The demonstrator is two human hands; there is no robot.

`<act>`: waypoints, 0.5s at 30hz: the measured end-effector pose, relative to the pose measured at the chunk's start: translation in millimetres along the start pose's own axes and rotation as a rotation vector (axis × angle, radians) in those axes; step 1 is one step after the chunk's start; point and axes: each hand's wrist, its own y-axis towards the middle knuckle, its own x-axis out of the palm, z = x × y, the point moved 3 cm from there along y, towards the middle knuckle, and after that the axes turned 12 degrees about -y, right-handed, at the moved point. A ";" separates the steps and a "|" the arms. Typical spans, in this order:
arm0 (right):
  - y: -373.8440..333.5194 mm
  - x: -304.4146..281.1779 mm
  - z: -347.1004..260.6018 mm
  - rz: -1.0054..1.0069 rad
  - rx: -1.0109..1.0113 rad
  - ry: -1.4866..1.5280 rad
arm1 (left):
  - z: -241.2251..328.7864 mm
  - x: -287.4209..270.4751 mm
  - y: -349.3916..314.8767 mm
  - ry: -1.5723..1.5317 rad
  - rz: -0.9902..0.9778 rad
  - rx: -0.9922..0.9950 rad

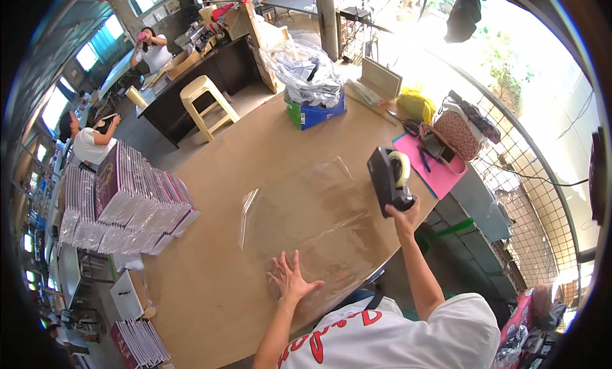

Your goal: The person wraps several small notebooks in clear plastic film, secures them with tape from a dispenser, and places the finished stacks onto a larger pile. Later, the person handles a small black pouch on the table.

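Observation:
My left hand lies flat with spread fingers on a clear plastic sheet on the brown table. In my right hand is a black tape dispenser with a cream roll of tape in it. I grip it by its near end, tilted, at the table's right side. Whether it touches the table I cannot tell. Some folds of the sheet shine at its left and far edges.
Wrapped stacks of spiral notebooks stand at the left edge. Farther back is a blue-green box stuffed with plastic. Scissors, a pink sheet and a patterned pouch lie at right. Two people sit beyond a stool.

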 end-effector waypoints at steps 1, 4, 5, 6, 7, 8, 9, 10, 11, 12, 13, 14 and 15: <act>-10.2 0.2 -6.4 -0.019 -0.005 0.006 | -1.5 -0.4 -0.3 -0.003 0.011 -0.017; -43.3 16.4 -30.5 -0.272 -0.073 0.113 | 1.0 -3.0 -5.7 -0.006 0.004 -0.063; -54.5 23.1 -30.6 -0.307 -0.074 0.104 | 5.8 -14.8 -13.6 0.010 0.097 -0.017; -61.3 32.5 -29.4 -0.357 -0.119 0.045 | 6.5 -22.7 -23.8 0.023 0.199 0.024; -66.7 41.2 -26.0 -0.412 -0.169 -0.011 | -5.5 -24.0 -39.6 0.005 0.210 -0.017; -73.0 45.9 -16.7 -0.456 -0.268 -0.033 | -19.8 -30.9 -62.6 -0.100 0.381 0.074; -77.9 48.8 -15.2 -0.524 -0.284 -0.035 | -34.9 -35.3 -91.5 -0.194 0.558 0.152; -81.1 43.2 -20.1 -0.414 -0.411 -0.150 | -47.4 -37.9 -116.1 -0.205 0.573 0.085; -85.8 33.4 -28.7 -0.315 -0.543 -0.264 | -55.6 -40.7 -143.8 -0.403 0.531 -0.012; -89.5 24.5 -40.8 -0.362 -0.614 -0.320 | -55.9 -38.0 -172.9 -0.606 0.483 -0.118; -88.5 16.3 -57.3 -0.409 -0.691 -0.374 | -48.1 -35.3 -198.0 -0.635 0.487 -0.208; -88.9 9.1 -62.0 -0.570 -0.730 -0.330 | -36.6 -39.4 -211.7 -0.720 0.424 -0.227; -97.0 7.1 -79.8 -0.812 -0.648 -0.251 | -31.4 -35.1 -223.6 -0.809 0.372 -0.247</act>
